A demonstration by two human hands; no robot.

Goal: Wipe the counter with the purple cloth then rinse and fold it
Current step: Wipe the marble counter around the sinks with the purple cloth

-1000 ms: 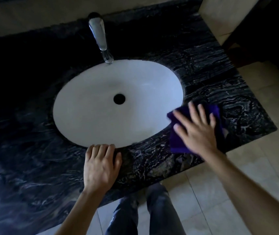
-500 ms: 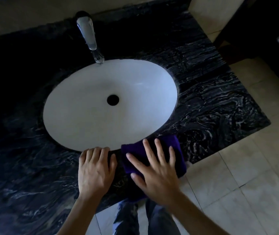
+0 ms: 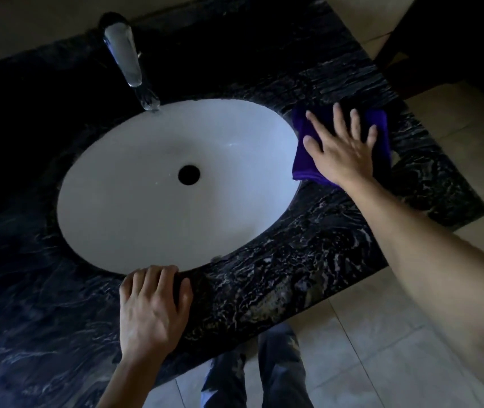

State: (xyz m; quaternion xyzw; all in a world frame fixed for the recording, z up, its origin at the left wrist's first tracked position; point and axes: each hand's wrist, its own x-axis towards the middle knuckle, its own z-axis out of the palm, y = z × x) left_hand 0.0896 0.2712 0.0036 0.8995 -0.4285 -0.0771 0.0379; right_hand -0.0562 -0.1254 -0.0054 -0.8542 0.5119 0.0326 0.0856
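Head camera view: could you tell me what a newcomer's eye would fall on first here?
The white oval sink glows at centre in the dark marble counter. At its right rim, the right hand presses flat on a purple cloth. The left hand rests on the counter's near edge, below the basin.

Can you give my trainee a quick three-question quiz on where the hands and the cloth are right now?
1. True or false: the right hand presses flat on the purple cloth.
2. The cloth lies on the counter: (a) left of the sink, (b) right of the sink, (c) inside the sink.
3. Fill in: the left hand rests at the sink's ____ edge.

Key: 1 true; 2 b; 3 near.
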